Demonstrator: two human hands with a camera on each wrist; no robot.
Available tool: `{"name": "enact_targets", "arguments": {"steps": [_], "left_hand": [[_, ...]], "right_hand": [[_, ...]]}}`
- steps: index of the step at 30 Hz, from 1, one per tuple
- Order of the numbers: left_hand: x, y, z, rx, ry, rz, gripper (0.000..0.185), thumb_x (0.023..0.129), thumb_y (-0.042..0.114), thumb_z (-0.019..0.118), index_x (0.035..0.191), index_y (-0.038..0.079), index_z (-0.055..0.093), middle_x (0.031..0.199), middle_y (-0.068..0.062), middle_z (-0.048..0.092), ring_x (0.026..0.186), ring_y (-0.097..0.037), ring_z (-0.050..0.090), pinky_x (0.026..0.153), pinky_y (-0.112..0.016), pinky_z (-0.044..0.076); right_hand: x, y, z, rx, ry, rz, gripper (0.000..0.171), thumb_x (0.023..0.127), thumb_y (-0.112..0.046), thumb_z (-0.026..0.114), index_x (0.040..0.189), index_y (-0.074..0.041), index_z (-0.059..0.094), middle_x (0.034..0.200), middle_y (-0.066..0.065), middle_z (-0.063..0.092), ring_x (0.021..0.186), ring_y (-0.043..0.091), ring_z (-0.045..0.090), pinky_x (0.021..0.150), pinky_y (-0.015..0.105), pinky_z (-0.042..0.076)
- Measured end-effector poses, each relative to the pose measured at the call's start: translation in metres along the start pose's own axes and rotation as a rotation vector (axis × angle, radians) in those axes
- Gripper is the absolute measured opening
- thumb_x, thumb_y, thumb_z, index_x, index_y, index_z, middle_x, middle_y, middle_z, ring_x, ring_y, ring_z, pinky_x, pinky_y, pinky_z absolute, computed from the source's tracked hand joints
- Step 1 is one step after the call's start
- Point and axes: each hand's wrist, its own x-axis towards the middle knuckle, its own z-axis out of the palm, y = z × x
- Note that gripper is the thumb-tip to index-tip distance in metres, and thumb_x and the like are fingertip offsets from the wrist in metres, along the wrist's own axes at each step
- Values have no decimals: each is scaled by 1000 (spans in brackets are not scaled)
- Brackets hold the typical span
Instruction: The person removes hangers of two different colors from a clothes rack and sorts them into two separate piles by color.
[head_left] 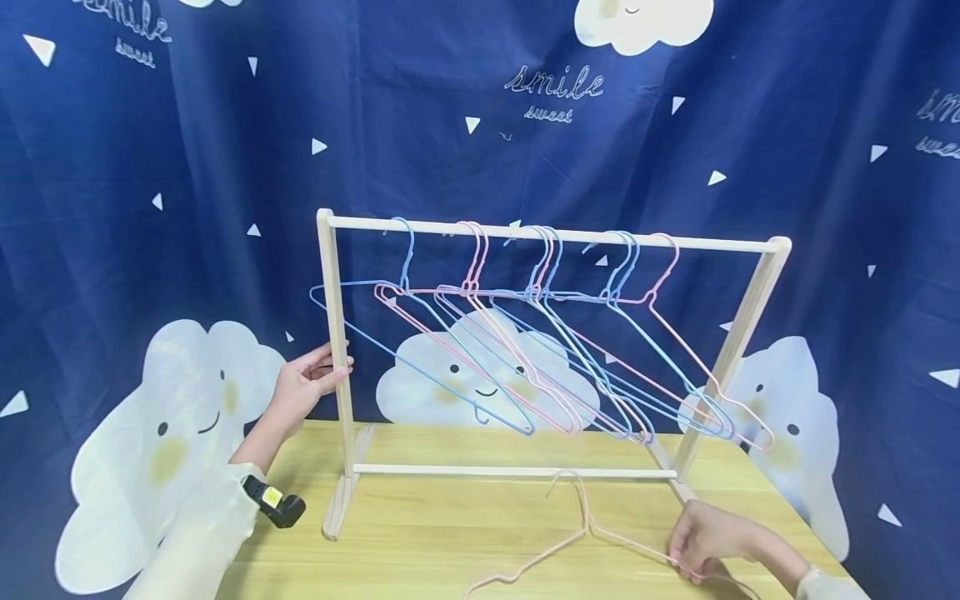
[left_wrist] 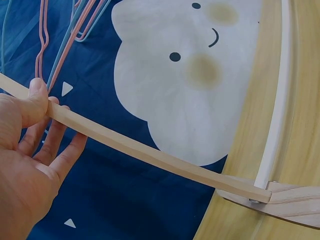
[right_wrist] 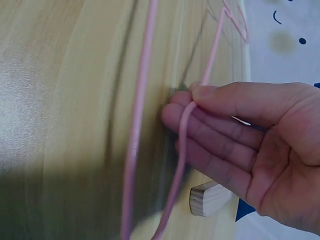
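A wooden clothes rack [head_left: 342,350] stands on the table. My left hand [head_left: 303,390] holds its left upright, thumb on one side and fingers on the other, which the left wrist view shows close up around the wooden post [left_wrist: 140,156]. Low at the right, my right hand [head_left: 708,537] pinches one shoulder of a pink clothes hanger [head_left: 551,546] between thumb and fingers. The right wrist view shows the pink wire [right_wrist: 182,132] lying across the fingers [right_wrist: 215,142]. The hanger's hook points toward the rack's bottom bar, and its lower part leaves the head view.
Several blue hangers [head_left: 408,258] and pink hangers [head_left: 666,275] hang from the top rail [head_left: 577,235]. A white bottom bar [head_left: 510,472] joins the rack's feet. Behind the wooden table [head_left: 420,517] hangs a dark blue curtain [head_left: 420,150] with cloud prints.
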Motion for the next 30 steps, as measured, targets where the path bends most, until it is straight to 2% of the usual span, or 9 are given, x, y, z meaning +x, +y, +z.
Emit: {"name": "enact_targets", "arguments": {"steps": [4,8,12,16,25,30], "left_hand": [[1,-1,-1,-17,2,10,57,95,6,72,144,-11,48,96,24,74,89,5,71,78,-13,58],[4,-1,-2,-21,4,20,57,94,6,72,144,-11,49,96,23,75,89,4,72,79,-12,58],[6,0,-3,-2,-2,20,57,95,7,72,144,-10,49,97,24,75,90,3,72,80,-12,58],[6,2,-2,16,-6,6,57,96,9,71,145,-7,49,98,25,74,91,4,71,80,-12,57],[3,1,-1,-6,-1,-4,58,96,7,71,146,-9,47,95,25,74,89,7,70,79,-12,58],[2,0,-1,0,-5,-6,57,96,8,71,145,-9,48,97,25,74,90,7,70,80,-12,58]], "right_hand": [[0,-1,0,-35,-2,29,11,72,11,67,79,5,73,65,20,71,53,1,62,48,18,53],[3,-3,-3,-90,19,16,12,69,11,68,76,3,74,61,15,71,50,-3,56,46,11,44],[6,-4,-2,-121,53,24,15,67,11,67,74,0,74,58,7,69,48,-3,53,46,11,42],[7,-3,0,-119,64,37,18,65,12,64,73,-1,73,57,6,68,48,-2,54,46,11,42],[9,-3,6,-109,65,35,11,67,11,67,72,1,70,59,7,69,48,-1,57,47,18,52],[9,-2,7,-83,62,47,8,69,10,67,73,3,69,59,8,69,49,0,57,48,20,54]]}}
